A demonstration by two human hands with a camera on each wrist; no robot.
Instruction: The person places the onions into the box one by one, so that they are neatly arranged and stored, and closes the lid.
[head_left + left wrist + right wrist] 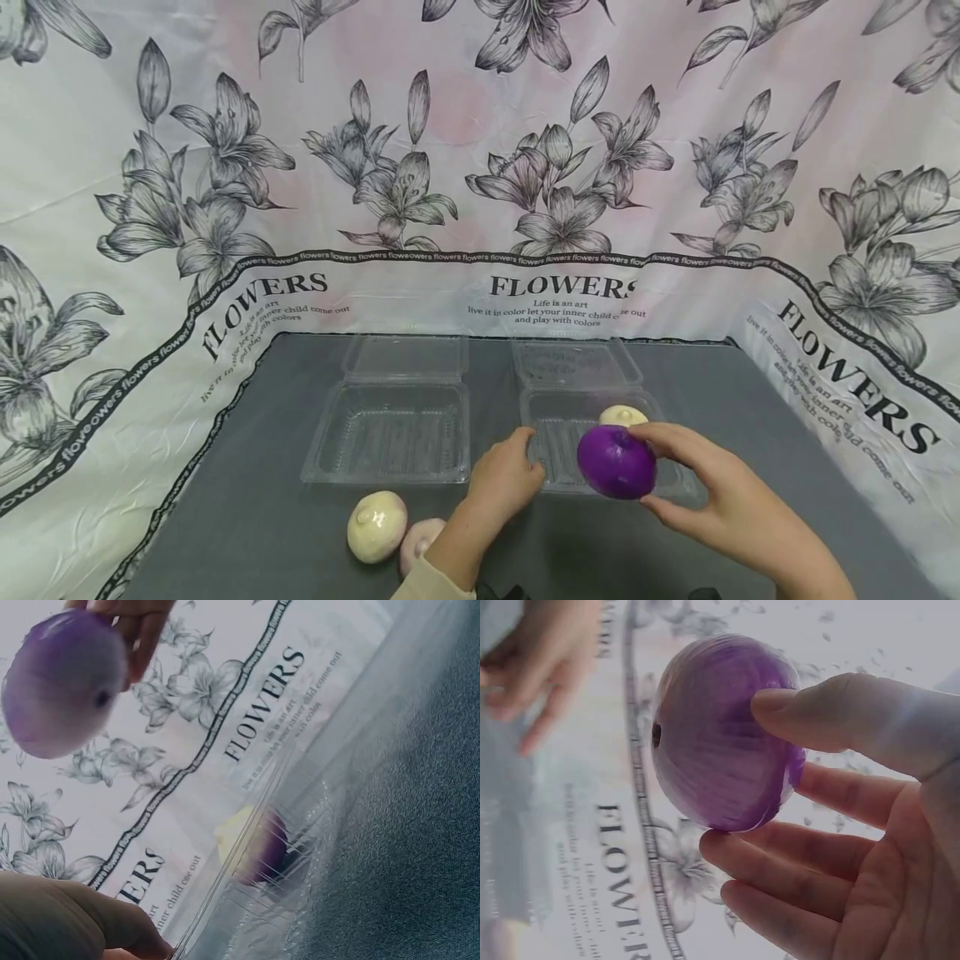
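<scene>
A glossy purple onion [617, 462] is held up over the front of the right clear plastic container [678, 475], pinched by my right hand [723, 492]. In the right wrist view, thumb and fingertips press opposite sides of that onion [724, 742]. My left hand [504, 475] grips the left rim of the same container; the left wrist view shows its fingers [139, 934] at the plastic edge. Inside lies another onion [622, 415], pale yellow on one side and purple on the other in the left wrist view. The held onion partly hides it in the head view.
A second clear container [307, 467] with its lid laid back stands to the left. On the dark grey table in front are a cream onion [377, 527] and a pinkish one [418, 540], partly covered by the left forearm. A flower-printed cloth [420, 292] surrounds the table.
</scene>
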